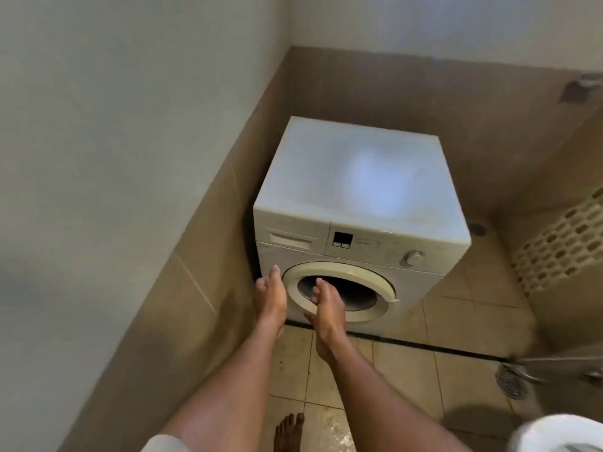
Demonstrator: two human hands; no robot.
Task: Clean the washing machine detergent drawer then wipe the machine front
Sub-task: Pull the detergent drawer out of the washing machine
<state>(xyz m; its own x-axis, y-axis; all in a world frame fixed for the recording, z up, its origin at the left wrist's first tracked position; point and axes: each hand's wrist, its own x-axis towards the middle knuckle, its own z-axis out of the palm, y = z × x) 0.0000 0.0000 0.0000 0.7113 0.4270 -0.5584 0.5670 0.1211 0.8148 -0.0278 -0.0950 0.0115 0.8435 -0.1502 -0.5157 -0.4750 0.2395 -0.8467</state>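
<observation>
The white front-loading washing machine (pixel 359 177) stood in the corner of a beige-tiled room. Its shallow white plastic detergent drawer (pixel 290 240) sat at the top left of the front panel, pushed fully in. Both hands were stretched out toward the machine and held nothing. The left hand (pixel 270 296) had its fingers straight and close together, the tips showing against the front panel just below the drawer. The right hand (pixel 326 308) was likewise flat and relaxed, seen across the round cream-rimmed door (pixel 368 272). Whether either hand touched the machine could not be told. No cloth, brush or cleaner showed in view.

The task appeared to be at its very start: the drawer was not yet opened and nothing on the front looked wiped. The next move would likely call for the left hand to rise to the drawer's recessed grip, hook its fingers in and draw it straight out. The right hand could steady the machine, and something to wipe with would have to be fetched.
</observation>
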